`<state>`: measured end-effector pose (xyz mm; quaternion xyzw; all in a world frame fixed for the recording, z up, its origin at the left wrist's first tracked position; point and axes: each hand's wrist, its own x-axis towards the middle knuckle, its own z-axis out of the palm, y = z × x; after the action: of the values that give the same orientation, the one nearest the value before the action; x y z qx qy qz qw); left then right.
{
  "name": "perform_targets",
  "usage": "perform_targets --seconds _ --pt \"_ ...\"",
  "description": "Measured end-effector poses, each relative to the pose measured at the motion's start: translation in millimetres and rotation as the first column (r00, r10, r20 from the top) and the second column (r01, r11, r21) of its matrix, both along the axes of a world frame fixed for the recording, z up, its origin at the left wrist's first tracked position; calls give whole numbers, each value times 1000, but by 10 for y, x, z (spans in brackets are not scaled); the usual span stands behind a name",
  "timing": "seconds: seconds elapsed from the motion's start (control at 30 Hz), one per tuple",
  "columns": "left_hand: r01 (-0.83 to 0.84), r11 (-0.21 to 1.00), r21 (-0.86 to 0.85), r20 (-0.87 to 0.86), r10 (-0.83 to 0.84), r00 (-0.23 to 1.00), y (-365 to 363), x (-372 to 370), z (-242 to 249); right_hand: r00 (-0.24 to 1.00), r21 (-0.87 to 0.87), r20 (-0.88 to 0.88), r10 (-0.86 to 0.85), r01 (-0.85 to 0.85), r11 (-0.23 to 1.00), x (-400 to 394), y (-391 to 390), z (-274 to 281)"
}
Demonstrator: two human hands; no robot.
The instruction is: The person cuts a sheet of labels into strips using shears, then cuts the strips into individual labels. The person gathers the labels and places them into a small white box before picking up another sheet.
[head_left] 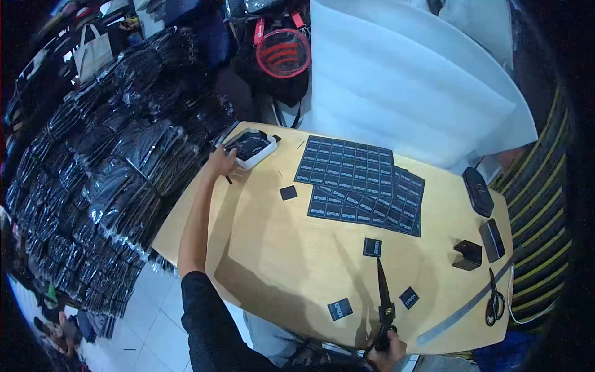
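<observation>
My left hand reaches to the near left edge of a white box holding dark pieces, at the table's far left corner; what its fingers grip, if anything, is too small to tell. At the front edge, my right hand is closed round the handles of black scissors, blades pointing away. Their tip is just below a small black EPSON label. Two more labels lie either side of the blades, one on the left and one on the right. A dark square lies nearer the box.
Overlapping printed EPSON sheets cover the table's back middle. On the right are a dark case, a phone, a small black holder, a long ruler and second scissors. Wrapped bundles are stacked left.
</observation>
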<state>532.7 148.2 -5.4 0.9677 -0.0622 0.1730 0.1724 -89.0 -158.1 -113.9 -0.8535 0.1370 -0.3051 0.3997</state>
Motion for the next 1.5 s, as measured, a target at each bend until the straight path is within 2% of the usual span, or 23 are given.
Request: perform_targets --seconds 0.03,0.07,0.1,0.13,0.17,0.2,0.23,0.27,0.33,0.43,0.5,0.57,0.6,0.67,0.73,0.77,0.87,0.93,1.13,1.2,1.23,1.37,1.5 --pt "68 976 -208 -149 -100 984 18 -108 58 977 706 -211 37 126 696 -57 -77 -244" --pt "98 904 -416 -269 -225 936 35 -189 79 975 708 -216 43 126 695 -87 -103 -262" --pt "78 773 -630 -230 -282 932 57 -154 -58 958 550 -278 66 103 828 -90 -109 -215" --pt "76 773 -630 -232 -280 931 75 -101 -117 938 370 -340 73 62 927 -20 -77 -31" --pt "90 796 -598 -209 -263 942 86 -18 -144 937 368 -341 72 62 928 86 2 153" --pt "103 818 -566 -184 -247 951 86 37 -144 984 -60 -118 -132 125 990 370 219 622" --pt "127 889 -441 -145 -210 967 35 -31 -23 961 -448 175 -215 272 852 514 339 870" --pt "127 887 -444 -146 -212 966 23 -24 -27 961 -452 173 -216 273 849 452 288 775" --pt "292 908 -302 251 -220 943 2 -20 -26 979 -272 -8 -206 196 942 415 236 754" --pt "238 948 -211 143 -211 967 4 19 48 965 -271 193 -178 227 935 459 237 655" --pt "274 956 -104 216 -247 945 -142 -149 118 975 -288 130 -177 208 935 406 183 530" --pt "552 808 -206 328 -474 817 -408 -409 81 974 -397 83 -210 226 890 388 244 720" --pt "652 731 -201 324 -579 748 -599 -709 144 979 -291 35 -199 201 935 277 193 452" --pt "708 685 -173 149 -692 706 -1008 -1492 282 959 -440 17 -281 260 860 335 236 669" --pt "737 662 -138 68 -736 674 -1233 -1926 148 961 -424 23 -275 258 868 374 233 684" --pt "616 782 96 28 -621 783 -1301 -2182 105 964 -396 52 -262 261 881 371 226 654" --pt "490 858 154 -23 -493 870 -1401 -2171 -291 976 -285 51 -213 218 933 343 188 553" --pt "531 823 200 -27 -537 843 -1420 -2267 -300 966 -346 71 -248 257 902 372 177 545" --pt "761 630 153 -232 -726 647 -1347 -3446 -62 966 -321 135 -222 254 912 436 203 640" --pt "853 522 -27 -307 -816 490 -1363 -3701 172 965 -291 146 -216 251 923 452 203 662" --pt "870 438 -228 -319 -878 358 -1420 -3743 292 965 -262 151 -212 246 933 451 216 673" --pt "927 371 52 -178 -910 374 -1701 -3661 357 965 -369 164 -205 253 894 466 210 820" --pt "964 267 -5 -191 -946 261 -2018 -3263 108 976 -191 85 -200 213 958 449 237 759"
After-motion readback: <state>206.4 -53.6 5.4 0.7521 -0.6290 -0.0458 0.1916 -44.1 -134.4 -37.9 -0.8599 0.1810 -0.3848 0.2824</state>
